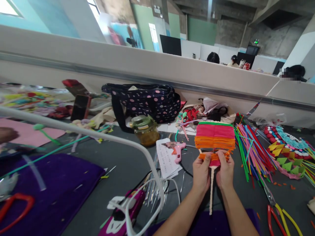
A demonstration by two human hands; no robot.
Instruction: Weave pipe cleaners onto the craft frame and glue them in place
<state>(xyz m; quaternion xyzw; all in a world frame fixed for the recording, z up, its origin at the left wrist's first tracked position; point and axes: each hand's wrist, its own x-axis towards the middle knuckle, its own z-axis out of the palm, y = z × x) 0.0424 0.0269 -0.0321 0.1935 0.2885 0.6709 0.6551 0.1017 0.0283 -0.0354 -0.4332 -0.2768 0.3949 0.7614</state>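
Note:
Both of my hands hold a flat craft piece (214, 131) by its lower part. It looks like a hand fan, with pink, orange and green stripes and a cream wrapped stick (212, 190) hanging down between my wrists. My left hand (202, 168) grips the lower left edge, thumb on the front. My right hand (224, 167) does the same on the right side, and its thumb presses the lower orange strips. The fingers behind the piece are hidden. A gap shows between the upper stripes and the lower orange band.
A pink glue gun (179, 152) lies on written paper (166, 162) to the left. Right are colourful pipe cleaners (256, 147) and red-and-yellow-handled tools (273, 205). A white curved tube (128, 142) crosses the left foreground. Behind stand a glass jar (145, 132) and dotted bag (152, 101).

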